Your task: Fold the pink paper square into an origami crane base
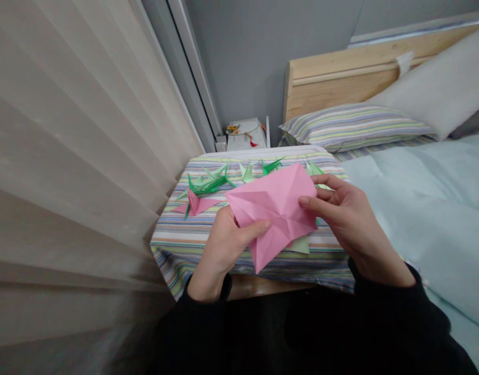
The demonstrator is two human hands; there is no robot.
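**Head view, looking forward and down.** A creased pink origami sheet point(274, 208), partly folded into an angular shape, is held in the air above a table point(262, 287) covered by a striped cloth point(176, 250). The left hand point(223, 245) grasps the sheet's lower left edge, with the thumb lying across the upper face and the fingers out of sight behind it. The right hand point(351, 219) grasps the opposite edge, with the fingers curved over and the thumb hidden behind the paper. Black sleeves point(380, 307) cover both forearms.

Beneath the sheet lies a pale green paper piece point(299, 245). Just left of the left hand rests a small folded pink paper piece point(196, 204), touching green paper cranes point(210, 182) grouped along the far part of the cloth.

Right of the table is a bed with a pale blue duvet point(419, 182), a striped pillow point(352, 125), a grey pillow point(430, 88) and a wooden headboard point(341, 73). A beige curtain point(67, 182) fills the left side.
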